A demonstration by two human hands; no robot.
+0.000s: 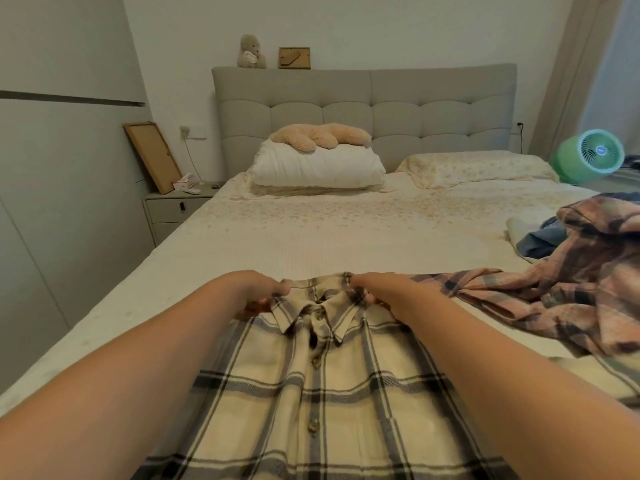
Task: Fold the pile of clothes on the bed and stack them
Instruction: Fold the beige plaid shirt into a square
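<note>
- The bed (311,233) carries no folded stack that I can see, so by my reading the task is near its start: one garment laid out, none finished.
- The cream plaid shirt (311,382) lies front up and buttoned at the near edge of the bed, collar toward the headboard; it looks spread for folding, not yet folded. Its hem and sleeves run out of the bottom of the view.
- The pile of clothes (585,268) sits at the right edge of the bed, unfolded: a pink plaid garment on top, something blue and something white beneath. How many pieces it holds cannot be told; the frame cuts it off.
- The left hand (263,289) grips the shirt's shoulder just left of the collar, fingers curled into the cloth.
- The right hand (372,289) pinches the shoulder on the collar's other side; its fingertips are buried in fabric.
</note>
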